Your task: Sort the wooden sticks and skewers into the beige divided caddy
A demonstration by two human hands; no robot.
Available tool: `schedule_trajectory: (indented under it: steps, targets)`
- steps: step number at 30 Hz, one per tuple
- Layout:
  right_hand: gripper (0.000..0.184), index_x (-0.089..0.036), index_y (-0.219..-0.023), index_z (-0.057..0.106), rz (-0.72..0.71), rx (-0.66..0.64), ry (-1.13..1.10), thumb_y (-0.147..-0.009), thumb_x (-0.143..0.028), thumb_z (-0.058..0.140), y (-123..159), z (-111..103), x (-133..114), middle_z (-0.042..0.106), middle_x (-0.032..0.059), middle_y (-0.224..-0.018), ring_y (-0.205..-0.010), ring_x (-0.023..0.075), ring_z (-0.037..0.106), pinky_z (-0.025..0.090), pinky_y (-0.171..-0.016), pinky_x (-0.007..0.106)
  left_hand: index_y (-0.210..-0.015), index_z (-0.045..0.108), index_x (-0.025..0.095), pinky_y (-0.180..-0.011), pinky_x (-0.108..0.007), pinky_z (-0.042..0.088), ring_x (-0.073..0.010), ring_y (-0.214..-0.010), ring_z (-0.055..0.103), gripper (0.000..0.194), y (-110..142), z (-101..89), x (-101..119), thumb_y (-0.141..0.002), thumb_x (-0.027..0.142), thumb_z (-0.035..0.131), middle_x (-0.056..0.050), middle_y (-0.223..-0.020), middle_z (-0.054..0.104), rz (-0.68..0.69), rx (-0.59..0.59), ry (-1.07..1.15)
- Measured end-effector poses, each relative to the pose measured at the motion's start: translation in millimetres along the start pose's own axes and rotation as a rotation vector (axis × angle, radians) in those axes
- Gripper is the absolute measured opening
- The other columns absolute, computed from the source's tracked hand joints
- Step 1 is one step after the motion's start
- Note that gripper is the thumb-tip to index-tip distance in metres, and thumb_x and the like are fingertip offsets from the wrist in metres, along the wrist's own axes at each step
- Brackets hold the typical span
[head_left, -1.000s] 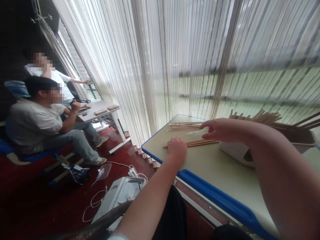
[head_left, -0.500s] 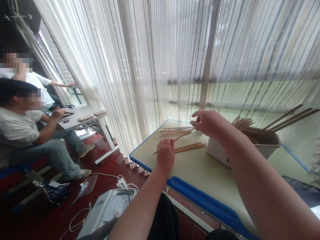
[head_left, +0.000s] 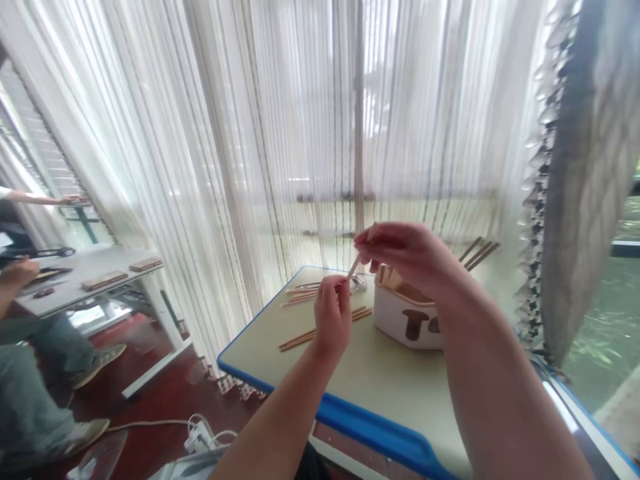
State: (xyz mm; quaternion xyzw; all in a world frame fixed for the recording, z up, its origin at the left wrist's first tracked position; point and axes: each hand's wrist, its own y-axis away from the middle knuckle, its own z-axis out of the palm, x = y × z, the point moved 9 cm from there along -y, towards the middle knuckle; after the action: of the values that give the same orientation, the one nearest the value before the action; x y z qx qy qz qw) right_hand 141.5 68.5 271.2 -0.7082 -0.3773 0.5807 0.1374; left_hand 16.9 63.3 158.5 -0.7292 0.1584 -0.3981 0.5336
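A thin wooden chopstick [head_left: 353,268] slants up between my two hands above the table. My left hand [head_left: 333,310] is closed around its lower part, and that end is hidden in the fingers. Higher up, my right hand [head_left: 395,248] pinches the upper part between thumb and fingers. Under my left hand, brown chopsticks [head_left: 296,341] lie on the cream table [head_left: 390,377]. Behind them is a bunch of paler sticks [head_left: 300,295], with something clear and shiny beside it.
A white holder [head_left: 400,323] with brown markings stands by my right forearm, sticks inside and long brown ones [head_left: 483,253] leaning out. A sheer curtain [head_left: 250,167] hangs behind. Left are another table [head_left: 117,257], a person's legs [head_left: 30,393] and a power strip [head_left: 199,437].
My view has swung right. My left hand rose off the table with one chopstick, away from the brown ones there. My right hand, at its upper end half a second ago, now grips it.
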Motion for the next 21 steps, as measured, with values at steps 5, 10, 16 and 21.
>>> schedule_trajectory:
  steps: [5, 10, 16, 21]
  targets:
    - [0.021, -0.02, -0.086, 0.068, -0.179, 0.565, 0.091, -0.072, -0.036, 0.069, 39.7, -117.5, -29.4, 0.062, -0.0015, -0.066, -0.053, 0.0094, 0.055, 0.048, -0.047, 0.025, -0.097, 0.058, 0.018, -0.079, -0.028, 0.049, -0.0142, -0.086, 0.06, 0.016, -19.8, 62.9, 62.7, -0.091, 0.024, 0.044, -0.005, -0.091, 0.064, 0.154, -0.177, 0.187]
    - [0.023, -0.021, -0.091, 0.068, -0.254, 0.959, 0.123, -0.074, -0.037, 0.068, 93.2, -215.5, -18.5, 0.062, -0.0015, -0.071, -0.05, 0.0071, 0.051, 0.045, -0.045, 0.023, -0.095, 0.064, 0.018, -0.08, -0.032, 0.051, -0.0173, -0.085, 0.063, 0.018, -13.1, 125.7, 98.4, -0.089, 0.025, 0.048, -0.006, -0.09, 0.068, 0.215, -0.356, 0.162]
    - [0.03, -0.017, -0.093, 0.067, -0.293, 1.167, 0.198, -0.074, -0.04, 0.066, 119.3, -256.9, -4.3, 0.062, -0.0006, -0.073, -0.048, 0.0062, 0.05, 0.046, -0.045, 0.024, -0.092, 0.067, 0.018, -0.079, -0.03, 0.049, -0.0178, -0.082, 0.063, 0.017, -14.6, 181.8, 121.6, -0.086, 0.018, 0.05, -0.005, -0.084, 0.068, 0.215, -0.542, -0.007]
    - [0.029, -0.02, -0.095, 0.067, -0.262, 1.109, 0.249, -0.076, -0.042, 0.064, 106.5, -251.6, 0.8, 0.063, -0.0008, -0.071, -0.051, 0.008, 0.054, 0.049, -0.048, 0.025, -0.094, 0.065, 0.017, -0.077, -0.029, 0.047, -0.0163, -0.077, 0.062, 0.016, -24.7, 193.8, 113.7, -0.085, 0.019, 0.052, -0.005, -0.086, 0.067, 0.122, -0.524, -0.074]
